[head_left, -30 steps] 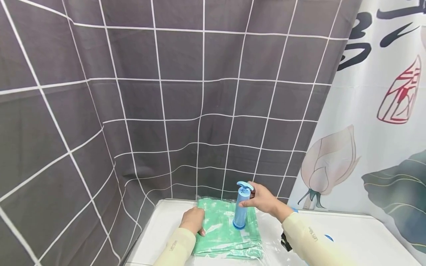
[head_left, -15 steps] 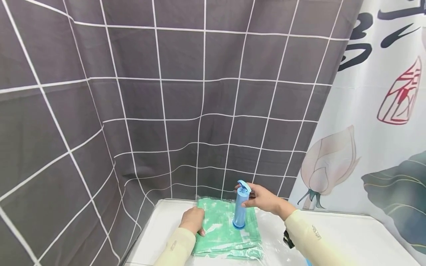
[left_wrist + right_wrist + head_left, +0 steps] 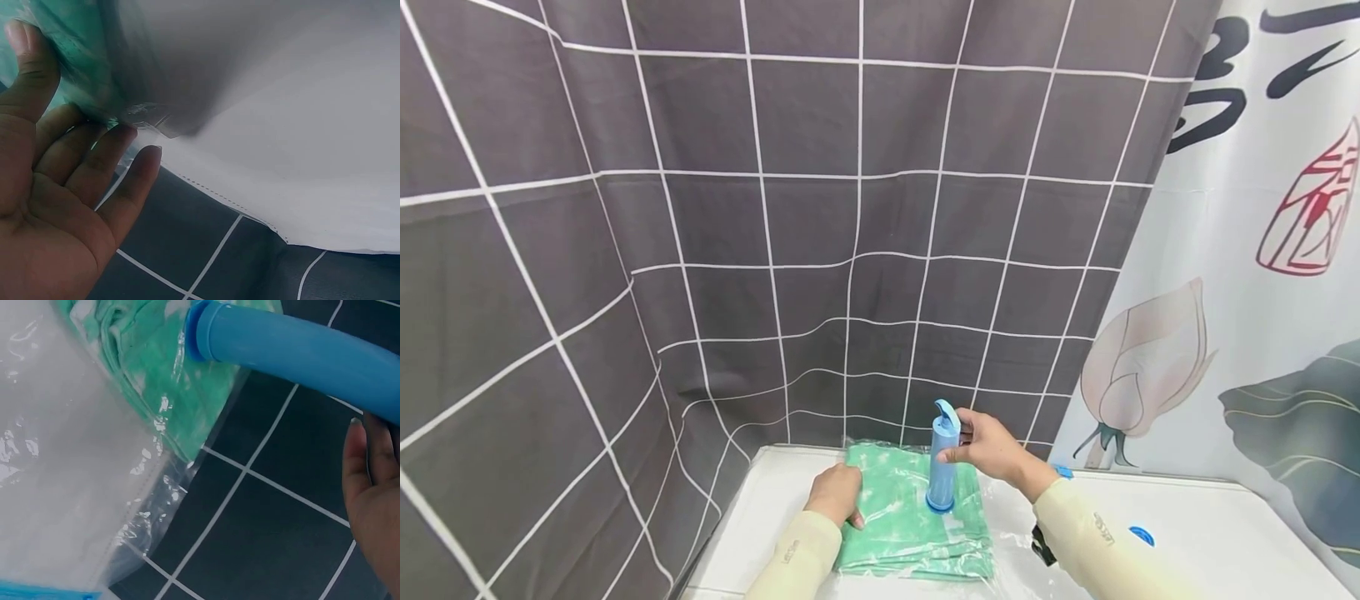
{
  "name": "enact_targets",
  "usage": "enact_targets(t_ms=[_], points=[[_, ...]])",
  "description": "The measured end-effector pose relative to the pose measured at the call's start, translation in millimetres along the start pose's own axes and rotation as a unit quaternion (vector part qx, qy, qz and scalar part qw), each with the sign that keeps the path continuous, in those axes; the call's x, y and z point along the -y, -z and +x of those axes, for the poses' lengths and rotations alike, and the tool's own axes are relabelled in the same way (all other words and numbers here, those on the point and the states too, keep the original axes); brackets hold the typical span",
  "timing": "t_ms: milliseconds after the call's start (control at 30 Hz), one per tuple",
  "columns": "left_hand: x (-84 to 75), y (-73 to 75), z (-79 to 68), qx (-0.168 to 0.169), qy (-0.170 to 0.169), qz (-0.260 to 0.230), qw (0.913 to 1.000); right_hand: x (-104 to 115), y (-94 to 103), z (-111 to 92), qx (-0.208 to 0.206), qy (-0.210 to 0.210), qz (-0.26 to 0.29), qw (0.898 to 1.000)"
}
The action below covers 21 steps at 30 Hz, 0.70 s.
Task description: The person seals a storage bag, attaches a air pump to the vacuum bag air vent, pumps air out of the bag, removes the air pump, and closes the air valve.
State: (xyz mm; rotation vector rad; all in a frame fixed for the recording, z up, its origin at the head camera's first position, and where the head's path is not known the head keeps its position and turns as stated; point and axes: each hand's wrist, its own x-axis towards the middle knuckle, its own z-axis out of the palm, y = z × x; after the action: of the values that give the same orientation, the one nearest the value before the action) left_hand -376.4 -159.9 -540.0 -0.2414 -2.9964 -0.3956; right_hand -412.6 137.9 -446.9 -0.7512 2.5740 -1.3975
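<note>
A clear plastic storage bag holds folded green-and-white cloth and lies on the white table. A blue hand pump stands upright on the bag, its curved handle at the top. My right hand holds the pump's upper barrel between thumb and fingers; the right wrist view shows the pump's base against the bag. At the bag's left edge rests my left hand. In the left wrist view, my left hand has loosely extended fingers touching the bag's edge, the thumb over the green side.
A dark curtain with white grid lines hangs behind and left of the white table. Right of my right sleeve lies a round blue piece. A small blue item and a black object show beside that arm.
The pump's handle has turned, and my right fingers have shifted round the barrel and back. The pump's base stays in place on the bag. My left hand has barely moved.
</note>
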Motion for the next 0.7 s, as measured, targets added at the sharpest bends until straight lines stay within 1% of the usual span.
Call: enact_targets(t_ms=[100, 200, 233, 267, 300, 333, 433, 533, 567, 700], points=[[2.0, -2.1, 2.2, -0.005, -0.004, 0.004, 1.0, 0.8, -0.5, -1.9, -0.02, -0.019, 0.002, 1.0], [2.3, -1.8, 3.3, -0.001, 0.002, 0.008, 1.0, 1.0, -1.0, -3.2, -0.03, -0.032, 0.005, 0.999], [-1.5, 3.5, 1.0, 0.006, 0.011, 0.003, 0.9999, 0.9, -1.5, -3.6, -0.032, -0.034, 0.006, 0.999], [-2.1, 4.3, 0.2, 0.009, 0.014, 0.0, 0.9999, 0.5, -2.1, -3.9, -0.035, -0.034, 0.003, 0.999], [-2.5, 4.7, -0.8, 0.008, 0.013, 0.002, 0.9999, 0.3, -2.7, -4.3, -0.036, -0.034, 0.001, 0.999], [3.7, -1.2, 0.3, 0.001, 0.002, 0.001, 1.0, -0.1, -3.6, -4.8, -0.039, -0.036, -0.002, 0.999], [3.0, -2.0, -1.6, -0.002, -0.001, -0.002, 1.0, -0.5, -6.1, -6.7, -0.05, -0.039, -0.016, 0.998], [0.2, -0.9, -3.0, -0.001, 0.0, 0.003, 1.0, -0.1, -7.7, -8.6, -0.066, -0.046, -0.026, 0.996], [-7.6, 6.1, -5.6, 0.009, 0.014, 0.001, 0.9999, -0.1, -8.1, -9.0, -0.071, -0.048, -0.029, 0.996], [-10.2, 7.7, -6.4, 0.01, 0.011, 0.009, 0.9999, -0.7, -10.0, -9.0, -0.085, -0.054, -0.034, 0.994]])
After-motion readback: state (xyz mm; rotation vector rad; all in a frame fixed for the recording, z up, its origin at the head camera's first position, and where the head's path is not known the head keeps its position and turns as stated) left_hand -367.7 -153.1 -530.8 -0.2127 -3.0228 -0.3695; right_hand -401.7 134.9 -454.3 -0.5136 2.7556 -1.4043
